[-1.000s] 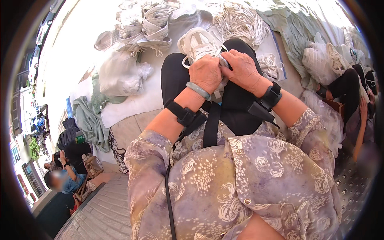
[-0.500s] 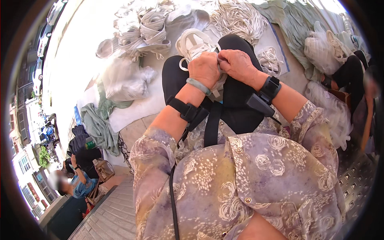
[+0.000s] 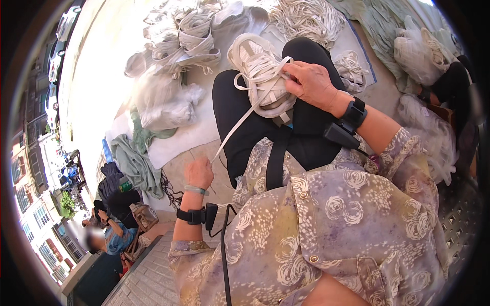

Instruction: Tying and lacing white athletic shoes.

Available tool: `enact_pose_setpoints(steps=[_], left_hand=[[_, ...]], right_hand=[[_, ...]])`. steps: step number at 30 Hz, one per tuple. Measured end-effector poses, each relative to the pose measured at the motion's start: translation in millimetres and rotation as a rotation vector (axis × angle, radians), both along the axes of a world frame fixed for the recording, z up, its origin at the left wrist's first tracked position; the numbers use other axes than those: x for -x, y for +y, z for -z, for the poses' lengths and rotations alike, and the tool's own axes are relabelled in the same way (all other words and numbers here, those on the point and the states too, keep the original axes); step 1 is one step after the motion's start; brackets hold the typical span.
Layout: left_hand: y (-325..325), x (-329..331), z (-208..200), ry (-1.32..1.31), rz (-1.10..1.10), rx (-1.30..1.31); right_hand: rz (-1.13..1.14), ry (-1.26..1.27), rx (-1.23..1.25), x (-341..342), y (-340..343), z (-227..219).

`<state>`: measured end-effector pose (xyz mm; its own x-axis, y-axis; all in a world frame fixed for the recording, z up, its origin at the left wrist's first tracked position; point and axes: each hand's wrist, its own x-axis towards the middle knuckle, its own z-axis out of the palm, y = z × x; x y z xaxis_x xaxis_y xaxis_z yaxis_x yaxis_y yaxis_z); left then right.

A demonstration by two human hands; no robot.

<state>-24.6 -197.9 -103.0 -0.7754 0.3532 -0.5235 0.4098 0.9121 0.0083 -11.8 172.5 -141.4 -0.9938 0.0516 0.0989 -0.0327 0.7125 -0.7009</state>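
Observation:
A white sneaker [image 3: 255, 53] with loose, crossing laces rests across my lap, its toe pointing away from me. My left hand [image 3: 199, 172] is closed on the end of a white shoelace [image 3: 235, 127], out to the left of my thigh. Between that hand and the shoe the lace runs taut on a slant. My right hand [image 3: 314, 84] grips the sneaker's right side near the laces, its thumb and fingers curled in; a lace loop shows beside the fingertips, and what exactly lies under them is hidden.
Ahead on a white sheet lie bundled white laces [image 3: 196, 33], a loose heap of laces [image 3: 309, 23], a smaller bunch [image 3: 351, 71] and clear plastic bags [image 3: 166, 102]. Green cloth [image 3: 135, 160] lies to the left. A seated person [image 3: 120, 237] is at far left, another's legs at far right.
My left hand has left the shoe and swung down to the left, drawing the lace out straight. My right hand has stayed at the sneaker, shifting slightly right.

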Motion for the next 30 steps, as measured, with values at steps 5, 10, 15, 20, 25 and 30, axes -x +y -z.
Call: enact_pose_setpoints(steps=[5, 10, 15, 20, 25, 30], left_hand=[[25.7, 17.0, 8.4, 0.046, -0.054, -0.375], [98.1, 85.2, 30.1, 0.345, 0.126, -0.817], [145.8, 128.8, 49.5, 0.239, 0.261, -0.741], [158.7, 135.8, 56.8, -0.11, 0.149, -0.592], [150.5, 128.1, 26.9, -0.662, -0.295, -1.276], [136.1, 121.3, 7.3, -0.935, -0.565, -1.329]], right_hand=[[-0.022, -0.003, 0.008, -0.8, -0.5, -0.3], [0.049, -0.121, 0.263, -0.5, 4.0, -4.0], [0.138, -0.179, 0.189, 23.3, 17.2, -5.4], [0.023, -0.298, 0.102, 36.4, 21.2, 1.4], [0.155, -0.245, 0.225, 37.0, 21.5, 17.1], [0.265, -0.208, 0.417, 26.1, 22.4, 18.4]])
